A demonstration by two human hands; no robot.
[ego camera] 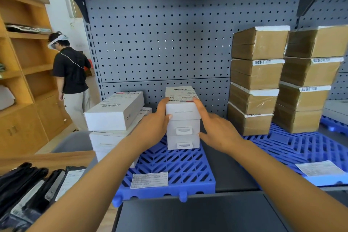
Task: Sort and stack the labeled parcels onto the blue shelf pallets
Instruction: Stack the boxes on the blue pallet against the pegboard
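A stack of three white boxes (183,126) stands at the back of the left blue pallet (175,167). The top box carries a shipping label (180,93). My left hand (154,126) presses its left side with straight fingers, thumb on the front face. My right hand (214,128) touches its right side, fingers extended. To the left sits a second stack of white labeled boxes (114,111), its top box lying askew. Two tall stacks of brown taped parcels (254,81) stand on the right blue pallet (301,149).
Black poly-bag parcels (32,188) lie on a wooden table at lower left. A grey pegboard (160,39) backs the shelf. Another person (71,77) stands by wooden shelving (24,73) at left. Paper labels are stuck on both pallets' front parts.
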